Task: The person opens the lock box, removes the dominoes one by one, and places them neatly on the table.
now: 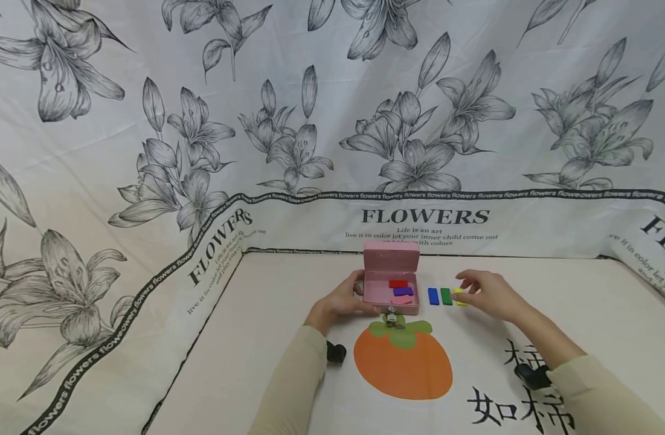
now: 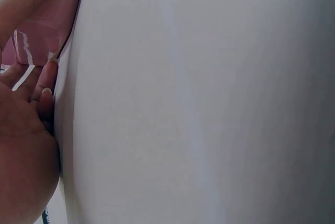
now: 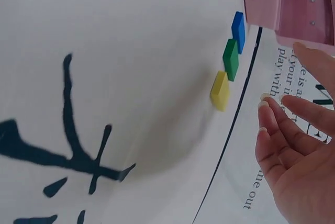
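Note:
A small pink metal box [image 1: 391, 260] stands with its lid raised. My left hand [image 1: 342, 298] grips its left side, thumb along the front and fingers round the side. Inside lie a red block [image 1: 398, 284], a purple block [image 1: 403, 291] and a pink block [image 1: 401, 299]. To the right of the box, a blue block [image 1: 433, 296], a green block [image 1: 446, 296] and a yellow block [image 3: 220, 92] form a row. Over the yellow one hovers my right hand [image 1: 492, 293], fingers loosely bent and holding nothing in the right wrist view; it partly hides that block in the head view.
The box's metal clasp [image 1: 391, 316] hangs at the front, over a printed orange persimmon [image 1: 403, 365] on the white cloth. Black printed characters [image 1: 519, 411] lie at the front right. Behind the table rises a flower-printed curtain [image 1: 310, 151].

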`<state>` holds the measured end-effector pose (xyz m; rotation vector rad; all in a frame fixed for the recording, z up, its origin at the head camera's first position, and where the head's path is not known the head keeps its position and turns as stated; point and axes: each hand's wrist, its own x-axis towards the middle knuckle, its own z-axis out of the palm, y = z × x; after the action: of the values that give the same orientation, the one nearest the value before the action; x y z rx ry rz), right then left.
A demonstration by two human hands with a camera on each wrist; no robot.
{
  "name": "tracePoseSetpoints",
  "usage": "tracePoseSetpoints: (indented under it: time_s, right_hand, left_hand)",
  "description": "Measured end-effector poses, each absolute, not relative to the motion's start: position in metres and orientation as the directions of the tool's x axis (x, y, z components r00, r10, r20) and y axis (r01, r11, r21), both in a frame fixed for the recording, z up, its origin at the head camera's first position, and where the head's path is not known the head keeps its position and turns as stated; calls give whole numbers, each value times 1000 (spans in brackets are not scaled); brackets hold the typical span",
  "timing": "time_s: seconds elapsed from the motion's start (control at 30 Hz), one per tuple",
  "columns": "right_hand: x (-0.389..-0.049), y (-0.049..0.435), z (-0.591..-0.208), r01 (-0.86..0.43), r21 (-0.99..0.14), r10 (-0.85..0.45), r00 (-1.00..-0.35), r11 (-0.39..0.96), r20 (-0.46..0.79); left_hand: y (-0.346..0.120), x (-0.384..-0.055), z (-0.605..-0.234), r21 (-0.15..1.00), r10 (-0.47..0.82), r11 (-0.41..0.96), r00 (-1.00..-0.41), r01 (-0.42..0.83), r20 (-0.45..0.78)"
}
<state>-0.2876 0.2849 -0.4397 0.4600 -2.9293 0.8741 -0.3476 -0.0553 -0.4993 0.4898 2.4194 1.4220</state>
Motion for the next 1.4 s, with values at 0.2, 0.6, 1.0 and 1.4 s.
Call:
tracePoseSetpoints:
  time_s: [0.2, 0.6, 1.0, 1.4]
  right_hand:
    - [-288, 270, -435, -345, -534, -310, -938, 772, 158]
    - [-292, 234, -429, -398, -543, -363, -915, 740, 175]
    - [-303, 200, -430, -452, -542, -427, -886, 708, 182]
    - [-315, 172, -434, -368, -399, -393, -919, 840, 20]
  left_hand:
    - [-56, -347, -499, 878, 426, 456, -902, 147, -71]
    - [-59, -350, -501, 877, 424, 456, -903, 148, -69]
    - [-60, -347, -499, 877, 432, 460, -898, 142, -81]
    - [-58, -350, -498, 879, 455, 446, -889, 169, -59]
